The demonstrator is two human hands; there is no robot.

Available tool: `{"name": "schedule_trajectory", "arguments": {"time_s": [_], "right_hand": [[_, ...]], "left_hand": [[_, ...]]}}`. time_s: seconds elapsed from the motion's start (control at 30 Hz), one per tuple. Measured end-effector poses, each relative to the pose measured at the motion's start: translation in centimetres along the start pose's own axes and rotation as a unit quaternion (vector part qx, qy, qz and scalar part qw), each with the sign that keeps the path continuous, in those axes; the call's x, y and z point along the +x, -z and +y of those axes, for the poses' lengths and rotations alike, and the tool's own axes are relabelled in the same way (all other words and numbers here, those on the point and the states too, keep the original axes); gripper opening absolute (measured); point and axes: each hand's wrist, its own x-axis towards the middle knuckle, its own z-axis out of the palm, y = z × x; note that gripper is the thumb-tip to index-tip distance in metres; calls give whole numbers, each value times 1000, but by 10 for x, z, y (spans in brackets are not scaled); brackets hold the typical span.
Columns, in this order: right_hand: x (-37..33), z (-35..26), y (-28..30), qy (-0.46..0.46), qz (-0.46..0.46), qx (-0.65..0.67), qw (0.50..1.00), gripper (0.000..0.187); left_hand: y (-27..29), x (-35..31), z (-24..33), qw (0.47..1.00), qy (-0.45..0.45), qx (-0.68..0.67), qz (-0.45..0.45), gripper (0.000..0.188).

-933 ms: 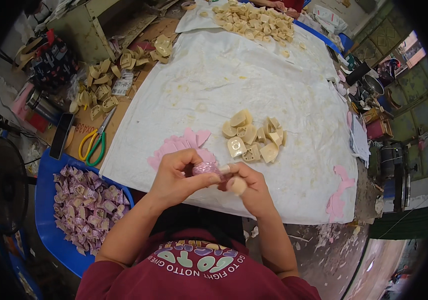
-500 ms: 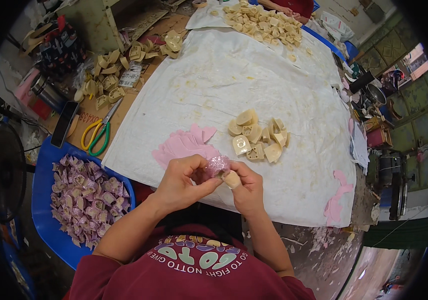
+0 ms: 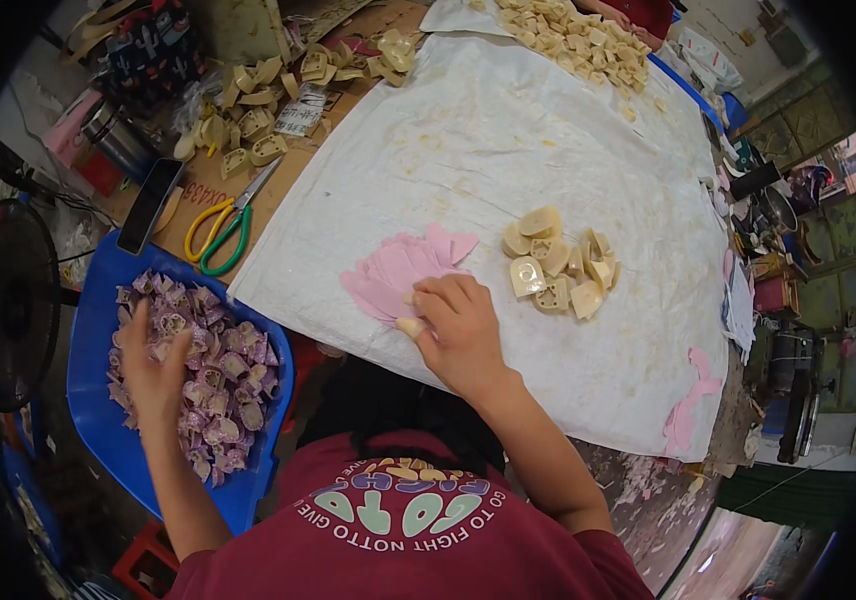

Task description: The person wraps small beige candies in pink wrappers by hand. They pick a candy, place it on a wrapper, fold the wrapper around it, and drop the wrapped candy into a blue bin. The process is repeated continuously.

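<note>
Clock: set on the middle of the view, twelve at the far side.
Left hand: (image 3: pixel 153 382) seen between eight and nine, placed over the blue tub (image 3: pixel 94 370); blurred.
Left fingers: widely spread, thumb well apart; nothing is seen gripped. Whether the pieces below are touched cannot be told.
Tub load: filled with a heap of pink-wrapped pieces (image 3: pixel 233 370), jumbled, some with pale faces turned up.
Right hand: (image 3: pixel 466 335) found just below centre, brought to the near edge of the pink slips (image 3: pixel 398 265).
Right fingers: bent, thumb and forefinger slightly parted; both tips are capped by cream finger covers (image 3: pixel 411 327). Whether a slip is pinched cannot be told.
Pink slips: fanned in an overlapping pile at the centre, laid on the white cloth (image 3: pixel 448 150).
Cream pieces: (image 3: pixel 528 275) clustered between two and three, close to the pink slips.
Far heap: (image 3: pixel 588 45) more cream blocks, piled at one o'clock.
Scissors: (image 3: pixel 239 204) laid between nine and ten on brown cardboard (image 3: pixel 198 185), blades pointed toward one; one handle yellow, one green.
Phone: (image 3: pixel 151 205) dark, propped near the scissors, beside the tub's far edge.
Pink scraps: (image 3: pixel 688 405) left between three and four, at the cloth's edge.
</note>
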Motion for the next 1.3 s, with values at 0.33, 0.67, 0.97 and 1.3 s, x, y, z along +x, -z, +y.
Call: {"name": "schedule_trajectory", "arguments": {"time_s": [0.33, 0.67, 0.97, 1.3], "right_hand": [[-3, 17, -16, -55, 12, 61, 997, 14], [-22, 32, 22, -230, 227, 378, 868, 17], [-10, 17, 42, -11, 123, 61, 991, 24], [-13, 82, 79, 49, -197, -243, 948, 30]], "left_hand": [[-129, 4, 138, 882, -321, -200, -281, 83], [-132, 0, 157, 894, -307, -225, -236, 79], [-129, -7, 195, 612, 165, -642, -431, 36], [-122, 4, 201, 491, 253, -747, -369, 36]]}}
